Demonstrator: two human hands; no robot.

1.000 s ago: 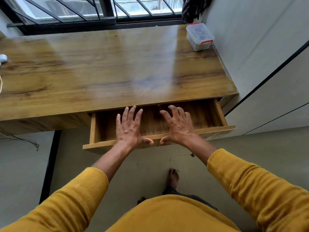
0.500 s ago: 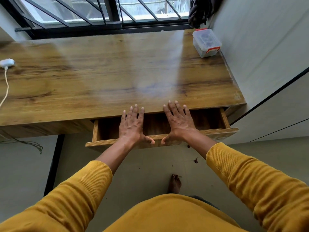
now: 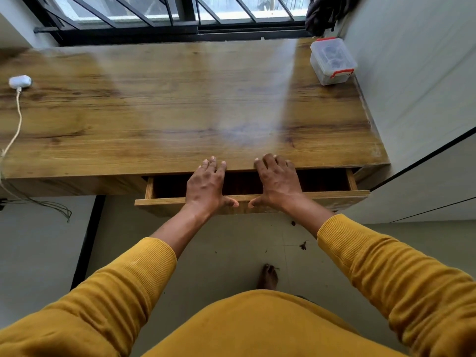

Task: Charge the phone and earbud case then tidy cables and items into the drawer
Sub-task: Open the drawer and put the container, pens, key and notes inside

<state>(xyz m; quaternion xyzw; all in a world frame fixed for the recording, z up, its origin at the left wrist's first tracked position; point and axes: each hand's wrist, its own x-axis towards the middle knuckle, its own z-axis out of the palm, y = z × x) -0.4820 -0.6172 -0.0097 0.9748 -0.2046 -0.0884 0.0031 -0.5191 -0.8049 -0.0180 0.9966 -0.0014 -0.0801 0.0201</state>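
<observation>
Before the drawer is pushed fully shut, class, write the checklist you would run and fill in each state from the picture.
1. Drawer still partly open: ok.
2. Left hand and right hand both laid flat on the drawer front: ok.
3. Fingers clear of the gap under the desk edge: not ok, they reach over it.
4. Drawer contents lying flat: cannot tell, the inside is dark.
5. Earbud case with cable plugged in, on the desk: ok.

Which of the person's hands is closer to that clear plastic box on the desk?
Right. The right hand rests on the drawer front, below the plastic box; the left hand sits farther left.
</observation>
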